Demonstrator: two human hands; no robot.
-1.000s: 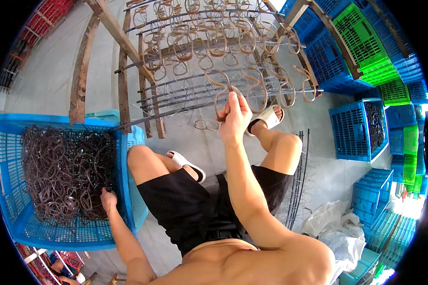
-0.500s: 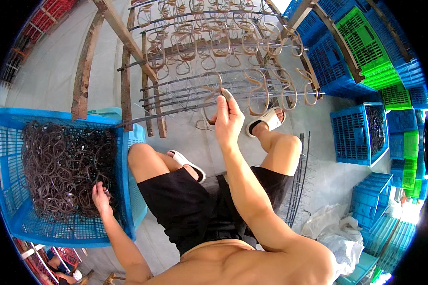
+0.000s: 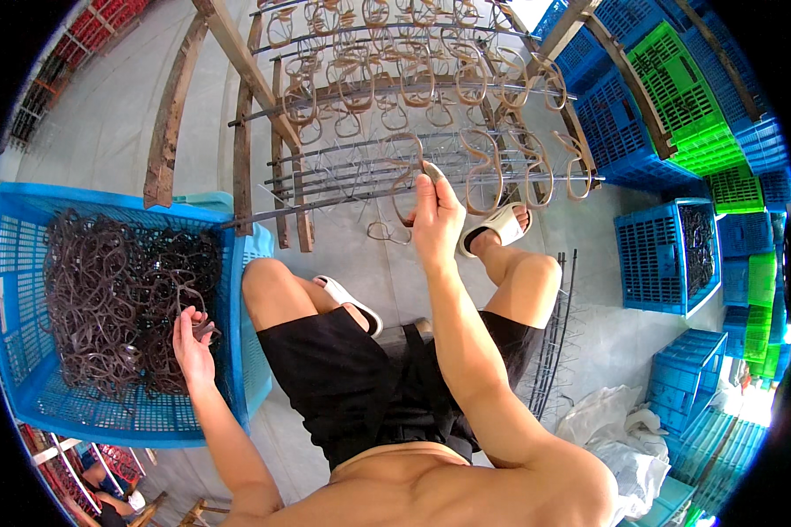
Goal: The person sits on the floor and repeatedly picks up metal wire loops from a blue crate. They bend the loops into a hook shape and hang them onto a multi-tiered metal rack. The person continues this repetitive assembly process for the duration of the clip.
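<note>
Head view: I see right hand [image 3: 435,215] raised, arm stretched forward, fingers pinched shut on brown frame [image 3: 406,180] hanging at wire rack [image 3: 431,167] front. Left hand [image 3: 192,338] low at left, reaching into blue crate [image 3: 26,263], fingers curled around dark frame [image 3: 198,321] on top of tangled pile [image 3: 114,299]. Stacked blue crates [image 3: 668,255] plus green crates [image 3: 677,88] at right; too many to count. White bag [image 3: 624,439] on floor, lower right. Two white sandals [image 3: 501,224] on feet.

Grey concrete floor [image 3: 132,114] — blue crate [image 3: 26,386] of frames; wooden rack [image 3: 237,53]; stacked crates [image 3: 668,255]
</note>
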